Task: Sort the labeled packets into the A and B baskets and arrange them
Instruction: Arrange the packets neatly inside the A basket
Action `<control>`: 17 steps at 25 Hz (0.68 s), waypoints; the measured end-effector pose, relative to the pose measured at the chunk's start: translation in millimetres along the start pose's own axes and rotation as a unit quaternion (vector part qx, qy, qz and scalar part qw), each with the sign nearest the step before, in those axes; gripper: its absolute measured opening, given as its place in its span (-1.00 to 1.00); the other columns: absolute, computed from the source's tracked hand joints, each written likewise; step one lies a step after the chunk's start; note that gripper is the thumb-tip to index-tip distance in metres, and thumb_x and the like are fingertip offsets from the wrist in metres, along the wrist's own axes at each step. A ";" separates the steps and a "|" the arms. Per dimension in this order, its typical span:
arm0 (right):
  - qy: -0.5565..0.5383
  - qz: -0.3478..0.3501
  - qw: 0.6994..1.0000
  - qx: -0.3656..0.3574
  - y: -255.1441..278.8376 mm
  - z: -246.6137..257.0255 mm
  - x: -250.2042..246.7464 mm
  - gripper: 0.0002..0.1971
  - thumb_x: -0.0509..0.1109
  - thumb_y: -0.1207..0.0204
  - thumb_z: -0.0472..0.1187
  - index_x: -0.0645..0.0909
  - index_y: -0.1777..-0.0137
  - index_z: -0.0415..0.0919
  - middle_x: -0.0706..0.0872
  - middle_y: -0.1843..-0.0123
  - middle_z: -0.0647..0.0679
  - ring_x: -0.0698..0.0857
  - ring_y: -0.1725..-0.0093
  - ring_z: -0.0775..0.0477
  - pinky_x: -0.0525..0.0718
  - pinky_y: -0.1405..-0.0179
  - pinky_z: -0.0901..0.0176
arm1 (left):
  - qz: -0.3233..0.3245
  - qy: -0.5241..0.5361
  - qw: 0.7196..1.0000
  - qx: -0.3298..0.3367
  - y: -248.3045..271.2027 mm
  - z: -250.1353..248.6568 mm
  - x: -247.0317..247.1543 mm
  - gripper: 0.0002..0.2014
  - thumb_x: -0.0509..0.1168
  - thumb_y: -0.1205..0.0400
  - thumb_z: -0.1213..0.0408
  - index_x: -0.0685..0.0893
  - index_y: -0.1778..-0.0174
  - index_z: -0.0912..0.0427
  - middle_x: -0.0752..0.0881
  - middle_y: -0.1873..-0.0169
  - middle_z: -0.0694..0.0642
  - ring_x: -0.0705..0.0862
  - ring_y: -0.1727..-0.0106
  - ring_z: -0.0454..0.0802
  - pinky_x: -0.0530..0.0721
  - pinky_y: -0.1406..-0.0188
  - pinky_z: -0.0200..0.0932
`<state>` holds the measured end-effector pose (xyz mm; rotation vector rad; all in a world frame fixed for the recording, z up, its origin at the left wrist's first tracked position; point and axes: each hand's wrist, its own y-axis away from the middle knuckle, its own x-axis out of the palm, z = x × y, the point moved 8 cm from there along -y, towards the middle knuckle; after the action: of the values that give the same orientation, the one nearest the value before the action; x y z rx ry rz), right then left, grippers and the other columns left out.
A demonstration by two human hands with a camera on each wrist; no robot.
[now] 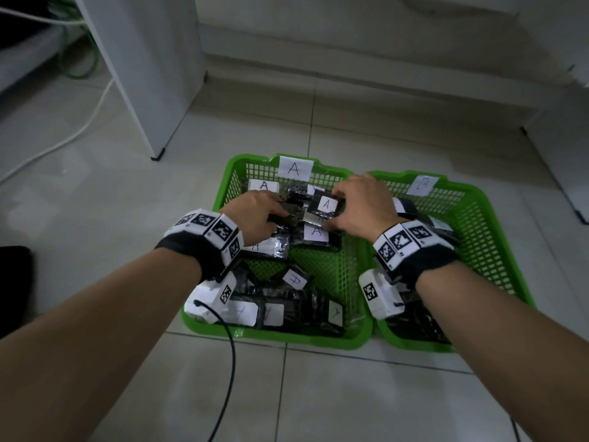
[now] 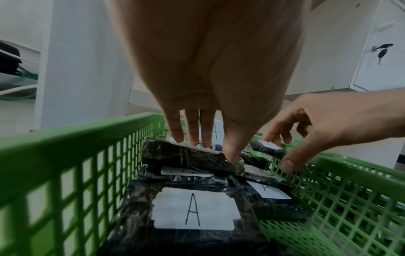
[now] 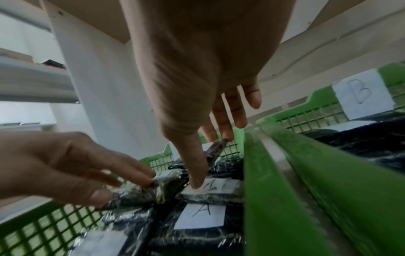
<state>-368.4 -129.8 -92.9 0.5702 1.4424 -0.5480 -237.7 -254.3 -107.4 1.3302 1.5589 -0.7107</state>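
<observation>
Both hands work inside the A basket [image 1: 237,173], at centre frame in the head view, so the step in hand looks like arranging rather than sorting: every readable label here says A. The left hand [image 1: 255,215] pinches a dark packet [image 2: 186,156] between its straight fingers on top and its thumb at the near edge, lifting that edge off the stack. The right hand [image 1: 363,205] holds a smaller packet [image 1: 325,204], label up, tilted in its fingertips just right of the other, with the thumb [image 3: 195,166] reaching down onto another label below. More A packets [image 1: 287,301] lie jumbled at the basket's near end. The B basket [image 1: 478,224] touches it on the right and holds dark packets too. Next, I judge, each held packet needs laying flat, squared in a row, label up.
</observation>
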 end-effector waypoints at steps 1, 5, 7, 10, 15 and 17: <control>0.006 0.015 1.000 -0.009 -0.8 6.8 1.9 -0.45 0.69 -0.15 0.33 0.73 -0.01 0.00 0.68 0.04 0.07 0.55 -0.08 -0.04 0.55 -0.32 -0.06 | -0.005 -0.001 1.000 0.000 -0.1 1.3 -0.7 -0.60 0.35 -0.60 0.34 0.72 -0.36 -0.02 0.61 -0.44 0.00 0.63 -0.37 0.05 0.55 -0.43 -0.10; 0.029 0.062 0.997 -0.038 -7.7 29.1 11.8 -0.60 0.75 -0.23 0.11 0.69 0.16 -0.10 0.65 0.20 0.03 0.60 0.10 -0.06 0.57 -0.02 0.06 | -0.019 0.010 1.000 -0.009 0.9 10.7 -1.0 -0.66 0.37 -0.55 0.38 0.70 -0.23 0.03 0.69 -0.27 0.02 0.67 -0.25 0.04 0.65 -0.24 -0.10; 0.038 0.057 0.997 -0.045 -14.1 32.2 14.1 -0.73 0.72 -0.35 -0.15 0.63 0.18 -0.14 0.62 0.24 0.03 0.59 0.25 0.00 0.52 0.20 0.11 | -0.013 0.000 1.000 -0.027 0.6 16.8 0.0 -0.70 0.37 -0.55 0.38 0.65 -0.19 0.05 0.68 -0.24 0.00 0.66 -0.23 0.02 0.60 -0.14 -0.21; 0.041 0.053 0.997 -0.040 -21.0 29.7 16.4 -0.76 0.64 -0.38 -0.31 0.58 0.23 -0.16 0.58 0.28 0.02 0.52 0.35 0.08 0.50 0.30 0.13 | -0.008 -0.040 0.998 -0.042 -3.7 19.4 -1.8 -0.70 0.36 -0.55 0.39 0.58 -0.16 0.04 0.68 -0.18 0.02 0.67 -0.21 0.04 0.56 -0.06 -0.25; 0.030 0.093 0.993 -0.063 -21.6 32.0 19.4 -0.77 0.58 -0.37 -0.45 0.63 0.08 -0.25 0.61 0.12 -0.06 0.61 0.15 -0.08 0.61 0.17 0.09 | 0.003 -0.115 0.992 -0.057 -12.7 16.8 -3.8 -0.58 0.36 -0.53 0.51 0.51 -0.29 0.18 0.69 -0.09 0.12 0.66 -0.11 0.10 0.63 0.03 -0.12; 0.025 0.101 0.992 -0.071 -22.2 31.5 19.6 -0.76 0.53 -0.39 -0.50 0.64 -0.01 -0.28 0.63 0.06 -0.11 0.63 0.10 -0.11 0.57 0.17 0.13 | 0.001 -0.127 0.990 -0.059 -15.4 18.0 -1.6 -0.52 0.38 -0.51 0.52 0.52 -0.35 0.18 0.66 -0.13 0.10 0.63 -0.20 0.11 0.69 -0.11 -0.06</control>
<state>-358.3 -167.4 -111.7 0.6113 1.4384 -0.2704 -247.5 -274.5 -115.2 1.1078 1.3728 -0.7428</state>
